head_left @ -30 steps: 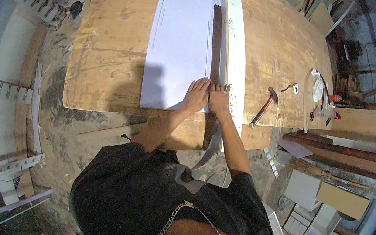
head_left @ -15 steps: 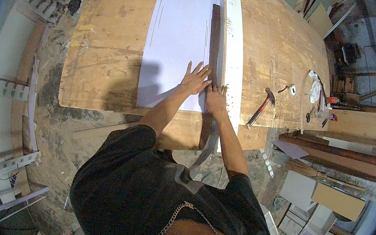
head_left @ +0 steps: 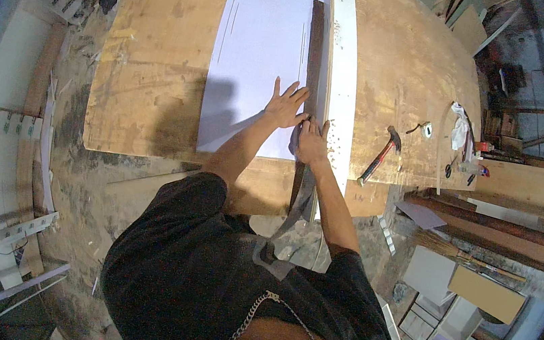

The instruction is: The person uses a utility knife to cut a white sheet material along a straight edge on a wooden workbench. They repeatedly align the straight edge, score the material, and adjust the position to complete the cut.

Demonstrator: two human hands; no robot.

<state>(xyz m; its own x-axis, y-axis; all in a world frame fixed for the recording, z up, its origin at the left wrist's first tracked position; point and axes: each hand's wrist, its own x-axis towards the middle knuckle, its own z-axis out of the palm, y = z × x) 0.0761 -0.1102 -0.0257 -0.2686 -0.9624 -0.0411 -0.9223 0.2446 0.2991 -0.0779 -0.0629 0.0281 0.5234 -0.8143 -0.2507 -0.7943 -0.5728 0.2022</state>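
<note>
**Left hand (head_left: 284, 108) advanced, fingers fanned**

Since one second ago it has passed ahead of the right hand (head_left: 310, 146), whose fingers I see bent over the dark strip (head_left: 315, 46); whether they pinch it, I cannot tell. Beneath the spread left fingers lies the white panel (head_left: 259, 53). Right of both hands: a speckled board (head_left: 343, 77), then the hammer (head_left: 380, 157).

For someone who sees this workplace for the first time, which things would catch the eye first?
Probably first comes the pale panel on the large wooden table, with the left hand spread over it. Beside it, the right hand is at the dark strip that runs along the panel's right side. A hammer lies farther right on the table.
</note>
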